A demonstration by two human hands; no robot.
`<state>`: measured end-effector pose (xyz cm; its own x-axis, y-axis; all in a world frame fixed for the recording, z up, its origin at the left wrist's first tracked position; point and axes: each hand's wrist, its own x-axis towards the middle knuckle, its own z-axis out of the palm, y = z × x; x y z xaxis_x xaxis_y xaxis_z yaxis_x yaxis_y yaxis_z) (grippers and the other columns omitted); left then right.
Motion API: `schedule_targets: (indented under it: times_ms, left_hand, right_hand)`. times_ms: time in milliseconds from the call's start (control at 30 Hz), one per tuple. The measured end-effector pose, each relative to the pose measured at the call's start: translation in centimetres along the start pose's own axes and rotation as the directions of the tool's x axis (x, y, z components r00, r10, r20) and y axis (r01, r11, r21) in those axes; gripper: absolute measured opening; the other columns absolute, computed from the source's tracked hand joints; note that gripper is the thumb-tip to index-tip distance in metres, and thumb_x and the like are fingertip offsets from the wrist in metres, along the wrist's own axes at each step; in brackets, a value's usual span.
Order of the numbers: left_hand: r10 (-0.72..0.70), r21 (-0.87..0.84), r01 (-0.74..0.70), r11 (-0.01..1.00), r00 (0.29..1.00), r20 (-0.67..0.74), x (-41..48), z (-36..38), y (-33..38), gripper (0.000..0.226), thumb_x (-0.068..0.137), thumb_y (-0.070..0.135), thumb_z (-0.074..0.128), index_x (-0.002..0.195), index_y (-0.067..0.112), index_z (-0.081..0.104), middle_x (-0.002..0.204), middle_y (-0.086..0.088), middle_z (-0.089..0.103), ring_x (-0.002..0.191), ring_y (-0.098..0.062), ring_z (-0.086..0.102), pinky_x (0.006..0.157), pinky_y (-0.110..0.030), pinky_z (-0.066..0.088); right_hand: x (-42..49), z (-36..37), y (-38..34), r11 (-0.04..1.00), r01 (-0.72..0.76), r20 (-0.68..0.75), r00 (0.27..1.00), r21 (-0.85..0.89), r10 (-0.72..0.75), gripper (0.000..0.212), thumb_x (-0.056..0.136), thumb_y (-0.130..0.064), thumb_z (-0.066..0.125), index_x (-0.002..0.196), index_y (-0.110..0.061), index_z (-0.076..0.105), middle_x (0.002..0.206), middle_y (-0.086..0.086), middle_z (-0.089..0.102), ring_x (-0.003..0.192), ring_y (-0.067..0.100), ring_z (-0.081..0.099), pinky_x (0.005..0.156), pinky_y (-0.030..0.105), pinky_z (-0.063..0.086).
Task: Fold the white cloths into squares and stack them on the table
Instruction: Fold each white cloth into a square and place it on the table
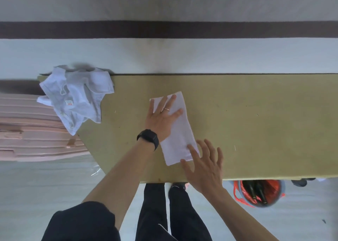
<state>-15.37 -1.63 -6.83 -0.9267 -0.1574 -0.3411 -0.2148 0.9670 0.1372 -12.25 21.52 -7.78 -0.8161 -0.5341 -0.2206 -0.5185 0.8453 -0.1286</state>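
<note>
While pressing the folded white cloth [180, 130] flat with the left hand [161, 118], fingers straight and spread, holds the right hand [204, 167] open over its near corner, gripping nothing. Has that cloth lying slantwise, a long rectangle, at the middle of the olive table [256, 130]. Beyond, at the far-left corner: crumpled white cloths [76, 97], overhanging a pink ribbed case [27, 130].

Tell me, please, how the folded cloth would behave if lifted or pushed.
Probably floppy: the cloth lies flat in thin layers under the left hand, so it would droop and unfold. Pushed, it might slide or bunch on the smooth table.
</note>
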Motion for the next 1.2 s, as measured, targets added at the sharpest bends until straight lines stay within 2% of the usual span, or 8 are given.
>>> schedule_targets:
  times_ms: [133, 300, 500, 567, 633, 733, 1067, 1200]
  left_hand:
    - [-0.031, -0.073, 0.028, 0.997, 0.999, -0.034, -1.3, 0.8, 1.9, 0.077, 0.089, -0.005, 0.047, 0.147, 0.043, 0.035, 0.162, -0.003, 0.018, 0.146, -0.026, 0.018, 0.118, -0.048, 0.013]
    - [-0.085, -0.227, 0.035, 0.973, 0.973, -0.214, -9.3, 5.2, 3.0, 0.039, 0.084, 0.023, 0.061, 0.122, 0.025, 0.059, 0.131, -0.004, 0.057, 0.113, -0.028, 0.059, 0.094, -0.044, 0.047]
    - [0.033, -0.149, -0.066, 0.987, 0.975, -0.219, -17.5, 10.3, 3.3, 0.059, 0.086, 0.048, 0.062, 0.136, 0.017, 0.057, 0.143, 0.000, 0.049, 0.134, -0.021, 0.045, 0.109, -0.047, 0.036]
    - [0.083, -0.077, -0.102, 0.992, 0.972, -0.220, -18.2, 11.0, 3.2, 0.061, 0.084, 0.044, 0.068, 0.138, 0.020, 0.054, 0.144, 0.001, 0.048, 0.136, -0.019, 0.043, 0.112, -0.049, 0.034]
    - [0.109, -0.043, -0.125, 0.991, 0.959, -0.261, -18.2, 11.4, 3.1, 0.054, 0.082, 0.034, 0.073, 0.132, 0.022, 0.057, 0.137, 0.000, 0.048, 0.132, -0.019, 0.045, 0.109, -0.048, 0.037]
    - [0.118, -0.057, -0.143, 0.988, 0.944, -0.308, -17.8, 11.3, 2.8, 0.047, 0.078, 0.023, 0.080, 0.119, 0.022, 0.057, 0.122, -0.001, 0.048, 0.123, -0.021, 0.047, 0.103, -0.045, 0.041]
    - [0.216, -0.099, -0.265, 0.959, 0.912, -0.348, -18.6, 9.8, 2.9, 0.038, 0.072, -0.002, 0.074, 0.100, 0.021, 0.062, 0.093, 0.002, 0.064, 0.095, -0.021, 0.061, 0.089, -0.032, 0.043]
    - [0.211, -0.181, -0.282, 0.942, 0.918, -0.335, -18.8, 9.4, 2.4, 0.017, 0.082, 0.010, 0.075, 0.096, 0.017, 0.067, 0.085, 0.002, 0.069, 0.085, -0.022, 0.063, 0.078, -0.033, 0.051]
  right_hand:
    - [-0.6, 0.3, -0.7, 0.995, 0.098, -0.024, 0.995, 0.032, -0.097, 0.046, 0.089, -0.056, 0.050, 0.124, -0.029, 0.064, 0.146, 0.001, 0.048, 0.142, 0.026, 0.035, 0.116, 0.049, 0.023]
    - [-0.7, 0.6, 0.8, 0.945, 0.298, -0.167, 0.947, 0.135, -0.274, 0.045, 0.091, -0.041, 0.057, 0.127, -0.014, 0.063, 0.147, 0.003, 0.051, 0.138, 0.025, 0.045, 0.110, 0.046, 0.037]
    - [-2.1, 2.4, 3.3, 0.854, 0.519, -0.027, 0.855, 0.030, -0.518, 0.070, 0.081, -0.051, 0.070, 0.137, -0.012, 0.057, 0.150, 0.003, 0.048, 0.141, 0.023, 0.042, 0.110, 0.050, 0.038]
    - [-2.4, 3.1, 3.4, 0.850, 0.526, -0.078, 0.847, -0.008, -0.525, 0.057, 0.079, -0.039, 0.077, 0.128, -0.013, 0.063, 0.140, 0.003, 0.057, 0.132, 0.024, 0.051, 0.105, 0.047, 0.043]
    - [-2.8, 3.6, 3.1, 0.846, 0.533, -0.182, 0.831, -0.012, -0.526, 0.037, 0.080, -0.023, 0.077, 0.115, -0.016, 0.067, 0.127, 0.002, 0.063, 0.121, 0.024, 0.057, 0.099, 0.041, 0.046]
    - [-3.5, 3.7, 2.8, 0.851, 0.525, -0.223, 0.833, 0.028, -0.507, 0.036, 0.075, -0.012, 0.078, 0.107, -0.020, 0.064, 0.117, -0.001, 0.064, 0.111, 0.023, 0.056, 0.091, 0.037, 0.044]
    - [-4.7, 2.9, 3.0, 0.852, 0.511, -0.184, 0.854, 0.112, -0.487, 0.032, 0.075, -0.007, 0.071, 0.102, -0.023, 0.068, 0.115, -0.004, 0.067, 0.105, 0.020, 0.057, 0.088, 0.035, 0.040]
    - [-5.0, 1.8, 3.5, 0.832, 0.517, -0.147, 0.855, 0.198, -0.497, 0.015, 0.086, -0.018, 0.070, 0.100, -0.022, 0.072, 0.114, -0.005, 0.068, 0.104, 0.020, 0.061, 0.089, 0.033, 0.042]
